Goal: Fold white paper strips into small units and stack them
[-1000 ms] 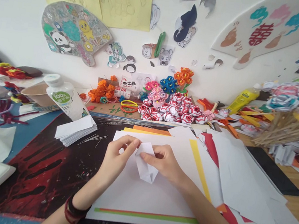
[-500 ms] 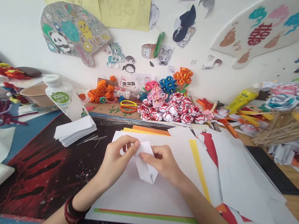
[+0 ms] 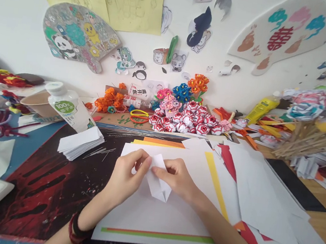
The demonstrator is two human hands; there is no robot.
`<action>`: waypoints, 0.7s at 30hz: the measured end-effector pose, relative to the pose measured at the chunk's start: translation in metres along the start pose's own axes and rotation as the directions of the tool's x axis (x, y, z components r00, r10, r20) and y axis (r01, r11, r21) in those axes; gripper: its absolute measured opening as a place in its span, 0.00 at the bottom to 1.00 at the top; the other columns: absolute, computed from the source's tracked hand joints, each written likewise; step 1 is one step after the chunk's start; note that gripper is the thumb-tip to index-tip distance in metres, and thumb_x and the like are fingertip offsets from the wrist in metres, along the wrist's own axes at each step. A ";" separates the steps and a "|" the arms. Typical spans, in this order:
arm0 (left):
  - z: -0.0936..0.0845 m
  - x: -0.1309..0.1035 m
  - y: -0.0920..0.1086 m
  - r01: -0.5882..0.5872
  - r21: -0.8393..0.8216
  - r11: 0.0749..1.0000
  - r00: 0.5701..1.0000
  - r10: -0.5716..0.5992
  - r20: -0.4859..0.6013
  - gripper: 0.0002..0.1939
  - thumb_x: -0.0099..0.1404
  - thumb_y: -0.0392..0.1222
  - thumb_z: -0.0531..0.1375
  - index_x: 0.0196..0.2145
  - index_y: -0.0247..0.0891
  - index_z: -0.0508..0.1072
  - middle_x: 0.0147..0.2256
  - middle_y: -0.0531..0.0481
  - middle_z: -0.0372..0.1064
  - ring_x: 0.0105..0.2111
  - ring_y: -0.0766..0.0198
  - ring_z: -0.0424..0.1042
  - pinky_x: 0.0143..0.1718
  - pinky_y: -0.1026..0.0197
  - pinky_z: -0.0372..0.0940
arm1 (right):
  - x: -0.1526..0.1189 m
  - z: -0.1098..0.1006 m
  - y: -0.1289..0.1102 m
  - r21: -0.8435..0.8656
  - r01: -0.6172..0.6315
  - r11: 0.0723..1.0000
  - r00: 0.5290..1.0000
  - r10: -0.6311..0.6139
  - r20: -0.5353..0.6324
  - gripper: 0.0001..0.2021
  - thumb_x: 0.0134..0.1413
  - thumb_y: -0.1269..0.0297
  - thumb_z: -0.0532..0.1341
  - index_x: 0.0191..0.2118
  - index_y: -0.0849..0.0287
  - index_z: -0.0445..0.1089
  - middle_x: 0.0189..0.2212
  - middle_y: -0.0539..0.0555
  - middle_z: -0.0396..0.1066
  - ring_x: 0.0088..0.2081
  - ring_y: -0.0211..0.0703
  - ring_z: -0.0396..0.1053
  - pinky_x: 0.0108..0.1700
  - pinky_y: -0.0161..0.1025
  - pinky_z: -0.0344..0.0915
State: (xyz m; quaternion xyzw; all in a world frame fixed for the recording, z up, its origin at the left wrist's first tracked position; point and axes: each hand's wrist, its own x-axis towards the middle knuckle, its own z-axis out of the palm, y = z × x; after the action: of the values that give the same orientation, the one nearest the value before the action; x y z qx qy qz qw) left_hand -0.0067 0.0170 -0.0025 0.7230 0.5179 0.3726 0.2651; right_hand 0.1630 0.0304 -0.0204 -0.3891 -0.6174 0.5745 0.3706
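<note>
A small folded piece of white paper [image 3: 160, 187] is held up over the large white sheets [image 3: 137, 219] in the middle of the table. My left hand [image 3: 128, 173] pinches its upper left edge between thumb and fingers. On the right side of the same paper, my right hand [image 3: 176, 176] grips it with the thumb on top and the fingers behind. Creases show near the paper's lower point. Parts of its upper edges are hidden by my fingers.
A stack of white paper slips [image 3: 81, 143] lies left, beside thin wires [image 3: 98, 152] and a white bottle [image 3: 68, 106]. Red-and-white paper flowers [image 3: 196, 120] stand at the back. Loose white sheets [image 3: 270, 201] and a black slab [image 3: 296, 185] lie right.
Both hands keep their hold on the folded paper. My left hand has turned slightly at the upper edge, its fingers curled closer together. The whole view has shifted a little.
</note>
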 end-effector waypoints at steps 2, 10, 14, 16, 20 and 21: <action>0.000 0.000 0.000 -0.020 0.054 0.998 0.999 0.018 0.039 0.12 0.67 0.44 0.53 0.26 0.38 0.66 0.21 0.56 0.60 0.22 0.69 0.56 0.26 0.65 0.52 | 0.000 -0.001 -0.001 0.010 -0.001 1.000 1.000 0.000 0.002 0.19 0.52 0.55 0.60 0.19 0.63 0.60 0.18 0.47 0.53 0.22 0.33 0.52 0.23 0.33 0.47; 0.001 -0.001 -0.001 -0.022 -0.004 1.000 0.995 0.022 0.099 0.13 0.68 0.45 0.51 0.26 0.38 0.62 0.19 0.58 0.53 0.20 0.70 0.52 0.23 0.66 0.49 | -0.003 -0.005 -0.009 0.053 -0.017 0.998 1.000 0.017 0.004 0.18 0.50 0.54 0.61 0.20 0.63 0.63 0.19 0.48 0.56 0.22 0.34 0.53 0.23 0.33 0.48; 0.002 -0.002 0.000 -0.014 -0.021 1.000 0.995 0.016 0.094 0.13 0.68 0.43 0.51 0.25 0.38 0.60 0.20 0.58 0.52 0.21 0.70 0.52 0.23 0.66 0.49 | -0.003 -0.006 -0.010 0.045 -0.014 0.999 1.000 0.013 0.006 0.17 0.50 0.55 0.61 0.20 0.63 0.62 0.19 0.48 0.55 0.23 0.34 0.53 0.24 0.33 0.49; 0.003 -0.002 0.001 -0.018 -0.019 1.000 0.996 0.020 0.082 0.14 0.68 0.43 0.51 0.25 0.39 0.59 0.20 0.58 0.52 0.20 0.70 0.51 0.22 0.66 0.49 | -0.003 -0.007 -0.010 0.027 -0.003 1.000 1.000 0.002 0.006 0.17 0.52 0.56 0.60 0.20 0.63 0.62 0.19 0.48 0.55 0.23 0.34 0.53 0.24 0.33 0.48; 0.005 -0.005 0.004 -0.041 -0.002 0.999 0.997 0.041 0.061 0.14 0.68 0.41 0.51 0.25 0.39 0.57 0.20 0.58 0.51 0.20 0.71 0.50 0.22 0.66 0.48 | -0.004 -0.009 -0.009 -0.004 0.007 1.000 1.000 -0.007 0.009 0.17 0.53 0.58 0.60 0.20 0.63 0.62 0.19 0.47 0.53 0.23 0.33 0.52 0.24 0.33 0.47; 0.005 -0.006 0.004 -0.043 0.001 0.999 0.998 0.043 0.054 0.14 0.68 0.41 0.51 0.25 0.39 0.57 0.20 0.59 0.51 0.20 0.71 0.50 0.22 0.66 0.48 | -0.004 -0.010 -0.009 -0.002 0.009 1.000 1.000 -0.009 0.013 0.17 0.53 0.58 0.60 0.20 0.63 0.62 0.19 0.47 0.53 0.23 0.33 0.52 0.24 0.33 0.47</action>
State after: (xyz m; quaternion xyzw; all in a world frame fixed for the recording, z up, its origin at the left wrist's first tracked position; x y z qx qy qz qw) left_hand -0.0013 0.0103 -0.0036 0.7441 0.4954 0.3578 0.2701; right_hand 0.1730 0.0307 -0.0110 -0.3830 -0.6220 0.5747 0.3689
